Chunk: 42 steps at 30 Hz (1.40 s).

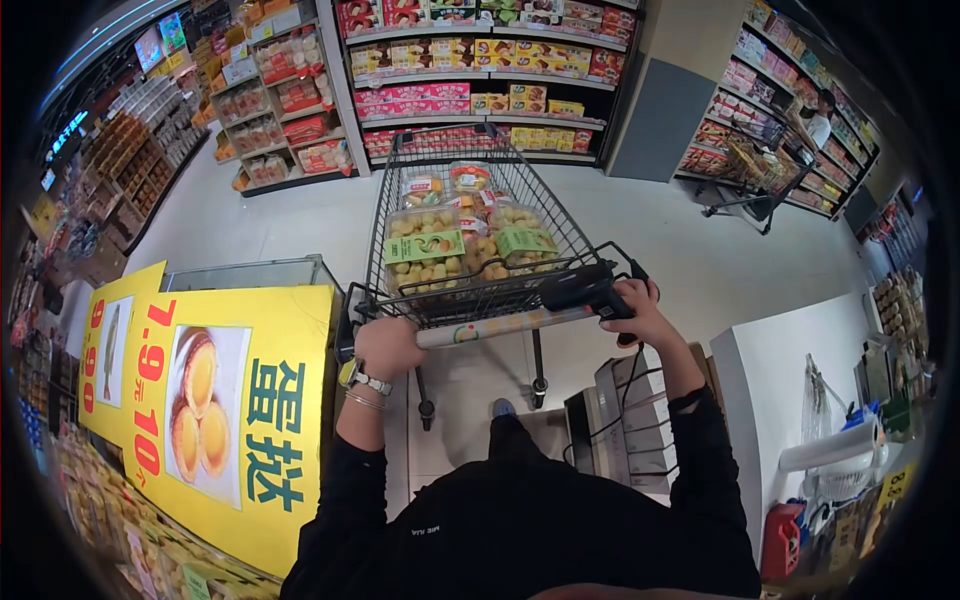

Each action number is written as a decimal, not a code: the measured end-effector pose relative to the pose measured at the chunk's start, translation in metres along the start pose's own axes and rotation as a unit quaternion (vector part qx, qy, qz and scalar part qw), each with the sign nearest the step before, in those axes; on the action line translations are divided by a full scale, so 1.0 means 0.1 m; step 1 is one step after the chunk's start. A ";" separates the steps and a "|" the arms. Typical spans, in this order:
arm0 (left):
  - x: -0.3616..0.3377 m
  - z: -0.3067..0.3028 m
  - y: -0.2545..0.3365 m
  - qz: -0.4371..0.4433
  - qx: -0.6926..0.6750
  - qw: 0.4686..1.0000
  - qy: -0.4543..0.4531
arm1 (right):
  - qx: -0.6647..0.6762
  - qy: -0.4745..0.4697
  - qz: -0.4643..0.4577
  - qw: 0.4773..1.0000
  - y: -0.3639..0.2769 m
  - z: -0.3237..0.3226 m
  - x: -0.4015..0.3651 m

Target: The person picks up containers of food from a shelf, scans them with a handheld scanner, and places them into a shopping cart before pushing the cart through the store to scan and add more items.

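Observation:
A black wire shopping cart (560, 205) stands ahead of me, with a pale handle bar (500, 327) across its near side. My left hand (389, 346) is closed round the bar's left end, a watch and bracelets on the wrist. At the right end, my right hand (638, 312) has its fingers wrapped round the handle beside a black device (577, 288). Clear boxes of round yellow-green fruit with green labels (424, 247) lie in the basket. Behind them are smaller clear packs (470, 177) with red labels.
A yellow price sign (215, 400) stands close on the left. Shelves of boxed goods (487, 57) rise beyond the cart. At the upper right, a person stands with another cart (757, 165). A white counter (775, 375) with plastic rolls is at the right.

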<state>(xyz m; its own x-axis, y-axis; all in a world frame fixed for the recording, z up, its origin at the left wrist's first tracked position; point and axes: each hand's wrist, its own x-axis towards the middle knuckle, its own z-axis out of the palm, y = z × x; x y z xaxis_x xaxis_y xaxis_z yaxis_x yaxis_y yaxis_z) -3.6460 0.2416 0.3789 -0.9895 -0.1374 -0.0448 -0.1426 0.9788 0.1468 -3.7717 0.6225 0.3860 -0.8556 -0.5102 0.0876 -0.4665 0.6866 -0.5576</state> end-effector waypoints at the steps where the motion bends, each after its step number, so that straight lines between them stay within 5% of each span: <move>1: 0.13 0.04 0.07 -0.003 0.003 1.000 0.002 | -0.002 -0.007 -0.010 1.000 0.15 -0.03 0.15; 11: 1.64 -0.38 0.53 -0.099 -0.023 0.995 -0.022 | 0.025 -0.053 -0.066 0.996 0.82 -0.78 2.24; 22: 3.14 -0.55 0.59 -0.175 -0.067 0.981 -0.044 | 0.104 -0.005 -0.129 0.986 1.24 -0.86 4.43; 36: 4.89 -0.87 -0.54 -0.292 -0.080 0.952 0.040 | 0.159 -0.165 -0.163 0.960 0.66 -0.33 7.53; 42: 5.59 -1.01 -0.97 -0.337 -0.084 0.935 0.069 | 0.200 -0.155 -0.190 0.949 0.29 -0.07 8.64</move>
<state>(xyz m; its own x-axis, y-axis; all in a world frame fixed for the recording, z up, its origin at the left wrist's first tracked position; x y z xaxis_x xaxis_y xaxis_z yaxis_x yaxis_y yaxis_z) -4.1875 0.0549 0.4391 -0.6664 -0.7434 -0.0573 -0.7247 0.6277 0.2842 -4.5255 0.2051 0.4513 -0.5073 -0.8514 0.1332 -0.5527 0.2028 -0.8084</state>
